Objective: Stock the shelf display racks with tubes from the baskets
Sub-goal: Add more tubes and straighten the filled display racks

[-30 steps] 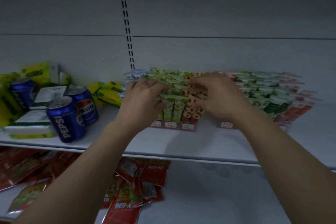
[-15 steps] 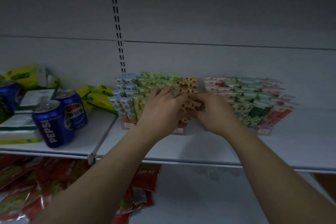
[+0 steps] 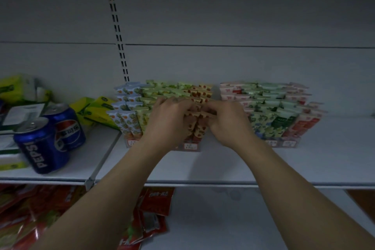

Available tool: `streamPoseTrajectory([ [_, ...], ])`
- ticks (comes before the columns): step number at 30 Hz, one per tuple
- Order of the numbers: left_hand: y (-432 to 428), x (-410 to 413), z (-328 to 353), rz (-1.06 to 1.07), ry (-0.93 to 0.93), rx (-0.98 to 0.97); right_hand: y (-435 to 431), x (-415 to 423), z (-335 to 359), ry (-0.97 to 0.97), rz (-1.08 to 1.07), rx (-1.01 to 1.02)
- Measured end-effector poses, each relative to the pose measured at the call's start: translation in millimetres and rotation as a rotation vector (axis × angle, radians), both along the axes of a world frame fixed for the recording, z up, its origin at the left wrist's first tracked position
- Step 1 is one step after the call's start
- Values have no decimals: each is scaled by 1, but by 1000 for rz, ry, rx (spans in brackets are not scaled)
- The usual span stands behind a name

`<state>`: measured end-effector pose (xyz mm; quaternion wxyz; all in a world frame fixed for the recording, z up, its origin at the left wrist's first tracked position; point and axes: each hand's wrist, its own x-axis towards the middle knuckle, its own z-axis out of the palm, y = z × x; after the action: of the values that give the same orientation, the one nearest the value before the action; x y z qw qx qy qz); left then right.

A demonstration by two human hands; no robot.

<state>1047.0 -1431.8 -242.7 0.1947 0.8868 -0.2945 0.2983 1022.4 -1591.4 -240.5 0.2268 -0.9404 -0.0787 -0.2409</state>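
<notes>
**Tubes pinched by both hands at the rack's right column**

Tubes (image 3: 197, 126) with an orange-spotted print stand upright in the rightmost column of a clear plastic rack (image 3: 190, 146). Their flat crimped ends point up and their bodies taper toward the base. The left hand (image 3: 168, 119) and right hand (image 3: 227, 122) meet over them, backs toward the camera. The left hand's fingers (image 3: 182, 103) curl over the crimped tops from one side. The right hand's fingers curl in from the other side and pinch the same tops. The fingertips of the two hands nearly touch.

Left of the fingers, the same rack holds stepped rows of green-printed and pale blue tubes, each row standing higher toward the back. Right of the fingers, a little apart, a second rack (image 3: 288, 144) carries pink, green and red tubes in similar tiers. Both racks sit on a smooth white shelf (image 3: 223, 166).

Far left of the fingers stand two glossy blue cans (image 3: 40, 146), with soft yellow-green packs (image 3: 97, 109) behind them. Above the fingers, a slotted upright (image 3: 119, 42) runs up the plain back panel (image 3: 243, 16). Below the hands, shiny red pouches (image 3: 156, 201) lie on a lower shelf (image 3: 223, 219).
</notes>
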Motion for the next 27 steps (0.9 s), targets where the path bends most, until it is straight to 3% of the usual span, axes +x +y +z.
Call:
streamPoseTrajectory([
  [9,2,2,1,-9,-38,-25,1,-4,6,65,12,-55],
  [13,17,4,21,-54,-1,-249,-12,-3,31,-65,16,183],
  [15,22,8,30,-5,-41,-162,-17,0,40,-102,-18,147],
  [20,18,12,35,78,7,41,-11,9,37,35,-63,-81],
  [27,7,18,33,82,75,71,-4,15,35,52,-39,-175],
])
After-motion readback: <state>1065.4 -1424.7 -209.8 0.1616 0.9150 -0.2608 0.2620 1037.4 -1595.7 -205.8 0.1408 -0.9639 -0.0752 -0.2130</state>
